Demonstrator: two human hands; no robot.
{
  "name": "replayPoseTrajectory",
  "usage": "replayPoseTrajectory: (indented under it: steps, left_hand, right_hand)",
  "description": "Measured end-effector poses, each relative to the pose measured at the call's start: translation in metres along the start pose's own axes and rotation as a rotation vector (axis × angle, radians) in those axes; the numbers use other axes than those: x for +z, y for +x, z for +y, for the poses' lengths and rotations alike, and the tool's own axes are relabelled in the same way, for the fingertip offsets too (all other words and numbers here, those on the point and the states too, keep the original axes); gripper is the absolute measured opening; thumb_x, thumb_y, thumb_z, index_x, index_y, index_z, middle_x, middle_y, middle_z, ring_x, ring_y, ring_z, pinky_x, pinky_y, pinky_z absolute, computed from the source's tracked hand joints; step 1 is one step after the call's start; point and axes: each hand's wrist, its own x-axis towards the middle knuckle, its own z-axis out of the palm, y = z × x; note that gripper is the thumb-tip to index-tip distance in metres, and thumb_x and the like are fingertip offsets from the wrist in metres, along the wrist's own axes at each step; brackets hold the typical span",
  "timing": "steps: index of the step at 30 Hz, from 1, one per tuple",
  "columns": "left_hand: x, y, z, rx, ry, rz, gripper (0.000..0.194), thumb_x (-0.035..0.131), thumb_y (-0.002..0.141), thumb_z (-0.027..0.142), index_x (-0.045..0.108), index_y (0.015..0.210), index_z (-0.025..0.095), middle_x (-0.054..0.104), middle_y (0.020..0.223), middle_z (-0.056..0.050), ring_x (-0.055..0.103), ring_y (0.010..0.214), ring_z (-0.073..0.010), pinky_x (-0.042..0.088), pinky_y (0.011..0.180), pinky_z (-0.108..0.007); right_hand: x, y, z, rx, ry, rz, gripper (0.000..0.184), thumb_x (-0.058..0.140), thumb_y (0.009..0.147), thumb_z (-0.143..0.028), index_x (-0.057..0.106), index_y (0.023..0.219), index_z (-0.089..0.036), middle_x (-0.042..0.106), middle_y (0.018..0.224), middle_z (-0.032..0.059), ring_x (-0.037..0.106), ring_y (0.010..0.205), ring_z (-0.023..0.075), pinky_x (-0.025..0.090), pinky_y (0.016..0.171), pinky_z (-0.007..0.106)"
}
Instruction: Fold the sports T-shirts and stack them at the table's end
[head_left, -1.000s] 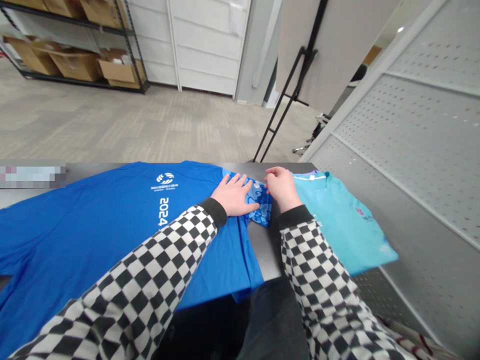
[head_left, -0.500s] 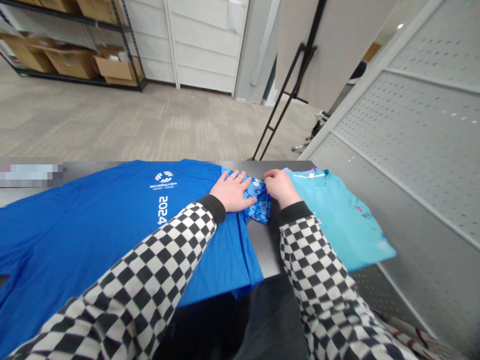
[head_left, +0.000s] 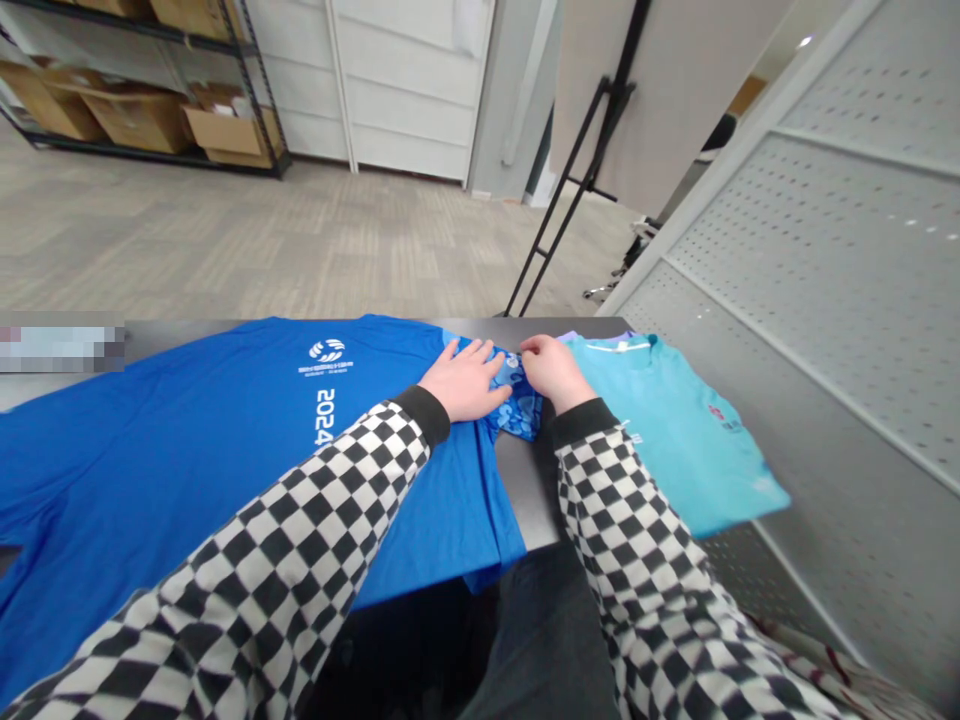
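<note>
Beneath and between both hands, a folded blue patterned cloth (head_left: 521, 405) lies on a dark tabletop (head_left: 525, 490), its lower corner reaching past the fingers. Over the cloth's left edge, the left hand (head_left: 463, 380) is laid flat, palm down, with the fingers spread and unclenched and the fingertips pressed onto the fabric. Against its upper right side, the right hand (head_left: 551, 372) is held curled, with the fingertips on the fabric, though whether the cloth is pinched cannot be told. Left of the left hand, a royal blue T-shirt (head_left: 187, 450) printed with a white "2024" is spread out, one edge apparently tucked under the cloth. Right of the right hand, a turquoise T-shirt (head_left: 667, 430) is laid out. Both forearms are covered by black-and-white checkered sleeves (head_left: 622, 530) ending in black cuffs (head_left: 420, 415).
</note>
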Motion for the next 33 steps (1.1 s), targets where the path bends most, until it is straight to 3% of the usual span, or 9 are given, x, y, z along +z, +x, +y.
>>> replayPoseTrajectory:
  steps: [3, 6, 11, 16, 19, 23, 26, 29, 33]
  left_hand:
    - [0.001, -0.002, 0.002, -0.029, -0.003, -0.056, 0.083, 0.042, 0.111, 0.067, 0.041, 0.180, 0.020, 0.031, 0.188, -0.016, 0.025, 0.176, -0.0390, 0.014, 0.142, -0.066]
    - [0.000, -0.002, 0.001, -0.046, -0.008, 0.005, 0.084, 0.041, 0.111, 0.066, 0.039, 0.180, 0.018, 0.029, 0.189, -0.017, 0.024, 0.177, -0.0371, 0.012, 0.143, -0.063]
    - [0.001, 0.001, -0.001, -0.056, 0.009, -0.017, 0.086, 0.039, 0.112, 0.068, 0.043, 0.177, 0.012, 0.033, 0.187, -0.020, 0.029, 0.175, -0.0376, 0.015, 0.144, -0.061]
    - [-0.010, 0.002, -0.001, -0.139, -0.050, 0.109, 0.062, 0.039, 0.111, 0.037, 0.058, 0.168, 0.019, 0.042, 0.184, -0.010, 0.036, 0.173, -0.0261, 0.023, 0.144, -0.055]
    - [-0.031, 0.000, -0.015, -0.293, -0.037, 0.204, 0.057, 0.040, 0.109, 0.029, 0.069, 0.157, 0.022, 0.056, 0.175, -0.009, 0.048, 0.166, -0.0258, 0.025, 0.143, -0.058]
    - [-0.057, -0.014, -0.058, -0.367, 0.066, 0.096, 0.052, 0.039, 0.112, 0.034, 0.077, 0.145, 0.022, 0.073, 0.157, -0.012, 0.065, 0.150, -0.0286, 0.032, 0.139, -0.057]
    - [-0.056, -0.030, -0.088, -0.341, 0.138, 0.003, 0.057, 0.036, 0.115, 0.037, 0.066, 0.160, 0.019, 0.059, 0.172, -0.015, 0.056, 0.160, -0.0280, 0.035, 0.138, -0.051]
    - [-0.045, -0.040, -0.103, -0.296, 0.158, -0.023, 0.066, 0.035, 0.117, 0.046, 0.047, 0.176, 0.018, 0.038, 0.186, -0.014, 0.035, 0.173, -0.0284, 0.026, 0.142, -0.052]
    - [-0.041, -0.044, -0.104, -0.283, 0.171, 0.001, 0.070, 0.034, 0.118, 0.053, 0.045, 0.177, 0.017, 0.037, 0.186, -0.015, 0.033, 0.174, -0.0294, 0.020, 0.143, -0.055]
  right_hand:
    - [-0.001, -0.002, -0.003, 0.004, -0.011, 0.010, 0.033, 0.060, 0.096, -0.011, 0.085, 0.117, -0.016, 0.085, 0.123, 0.0141, 0.077, 0.120, 0.0270, 0.055, 0.112, 0.036]
    - [-0.003, -0.004, -0.009, -0.018, 0.008, 0.081, 0.032, 0.059, 0.096, -0.013, 0.086, 0.114, -0.016, 0.085, 0.122, 0.0142, 0.077, 0.119, 0.0287, 0.055, 0.113, 0.038]
    - [0.003, -0.012, -0.025, -0.160, 0.146, 0.146, 0.034, 0.058, 0.099, -0.018, 0.086, 0.118, -0.017, 0.086, 0.116, 0.0115, 0.079, 0.109, 0.0272, 0.058, 0.106, 0.037]
    - [0.012, -0.015, -0.031, -0.238, 0.114, -0.006, 0.036, 0.060, 0.097, -0.015, 0.087, 0.121, -0.018, 0.087, 0.121, 0.0117, 0.079, 0.115, 0.0278, 0.057, 0.107, 0.036]
    - [0.015, -0.012, -0.030, -0.204, 0.053, -0.012, 0.035, 0.060, 0.098, -0.016, 0.087, 0.121, -0.017, 0.086, 0.124, 0.0132, 0.079, 0.117, 0.0288, 0.057, 0.108, 0.036]
    - [0.016, -0.010, -0.029, -0.229, 0.039, -0.008, 0.032, 0.061, 0.098, -0.017, 0.087, 0.116, -0.021, 0.087, 0.121, 0.0110, 0.080, 0.116, 0.0278, 0.057, 0.105, 0.033]
    - [0.016, -0.011, -0.031, -0.227, 0.034, -0.024, 0.030, 0.061, 0.099, -0.016, 0.087, 0.115, -0.020, 0.087, 0.118, 0.0116, 0.080, 0.115, 0.0282, 0.057, 0.103, 0.033]
    - [0.015, -0.013, -0.033, -0.205, 0.036, -0.039, 0.030, 0.061, 0.100, -0.017, 0.087, 0.116, -0.019, 0.087, 0.119, 0.0121, 0.080, 0.115, 0.0288, 0.057, 0.103, 0.034]
    - [0.015, -0.013, -0.034, -0.203, 0.048, -0.035, 0.029, 0.062, 0.100, -0.017, 0.087, 0.114, -0.020, 0.087, 0.117, 0.0106, 0.080, 0.114, 0.0281, 0.057, 0.102, 0.033]
